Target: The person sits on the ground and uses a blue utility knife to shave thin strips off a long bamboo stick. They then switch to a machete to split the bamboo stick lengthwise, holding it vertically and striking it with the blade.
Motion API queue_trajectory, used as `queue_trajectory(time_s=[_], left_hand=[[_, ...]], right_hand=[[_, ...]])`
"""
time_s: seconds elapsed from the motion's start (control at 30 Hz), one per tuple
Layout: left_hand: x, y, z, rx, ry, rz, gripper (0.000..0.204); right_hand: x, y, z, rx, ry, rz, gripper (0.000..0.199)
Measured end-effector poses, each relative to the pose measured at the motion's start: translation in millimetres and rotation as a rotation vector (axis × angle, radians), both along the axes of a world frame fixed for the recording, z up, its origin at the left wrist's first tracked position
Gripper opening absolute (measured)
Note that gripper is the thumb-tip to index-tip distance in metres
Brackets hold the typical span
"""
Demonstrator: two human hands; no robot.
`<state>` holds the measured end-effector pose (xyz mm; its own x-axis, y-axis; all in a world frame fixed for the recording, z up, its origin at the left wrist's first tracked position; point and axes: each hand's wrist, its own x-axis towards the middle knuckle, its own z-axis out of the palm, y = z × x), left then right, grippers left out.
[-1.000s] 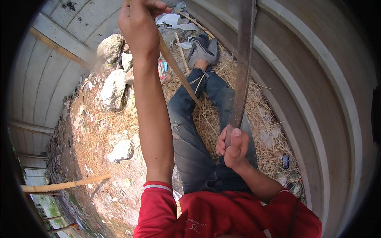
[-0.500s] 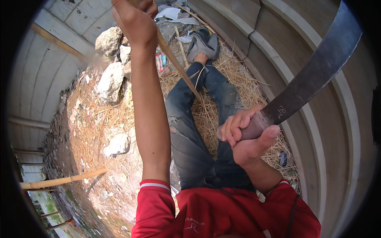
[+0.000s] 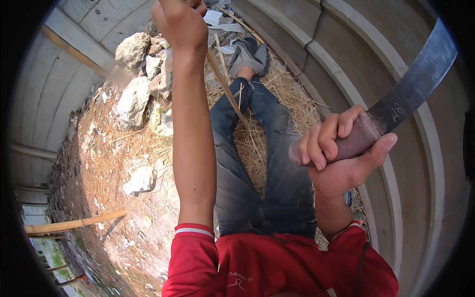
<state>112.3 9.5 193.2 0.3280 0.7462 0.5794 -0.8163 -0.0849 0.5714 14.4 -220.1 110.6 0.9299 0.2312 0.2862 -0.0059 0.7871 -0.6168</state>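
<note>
My right hand (image 3: 341,148) is wrapped round the thick brown handle of a machete (image 3: 413,84), its broad dark blade slanting up to the far right. At the top of the view my left hand (image 3: 182,22) grips a thin wooden stick (image 3: 225,86). The stick runs down between my legs (image 3: 269,128), its lower end on the straw (image 3: 252,153). Its upper end is hidden by my hand and the frame edge. The blade is well apart from the stick.
Pale rocks (image 3: 133,101) are piled to the left, with another rock (image 3: 140,180) nearer. A ribbed metal wall (image 3: 366,64) curves close along the right. A bamboo pole (image 3: 79,225) juts in at lower left. Scraps of litter (image 3: 213,18) lie beyond my feet.
My right hand has moved up and to the right with the machete, whose blade is turned more toward the right edge. My left hand has shifted slightly right, still gripping the stick.
</note>
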Motion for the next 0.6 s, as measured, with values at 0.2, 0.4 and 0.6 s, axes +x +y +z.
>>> queue_trajectory(time_s=[0.2,0.4,0.6], left_hand=[[3.2,12.3,-5.4,0.180,0.186,0.058,0.053],[-3.2,43.6,-11.3,0.216,0.200,0.024,0.054],[19.3,34.6,-14.6,0.099,0.080,0.037,0.056]], right_hand=[[-64.6,-10.7,-159.1,-1.006,0.363,0.538,0.057],[-23.5,-38.7,-109.5,-0.602,0.597,0.278,0.056],[15.2,-17.9,-1.4,-0.033,-0.015,0.015,0.065]])
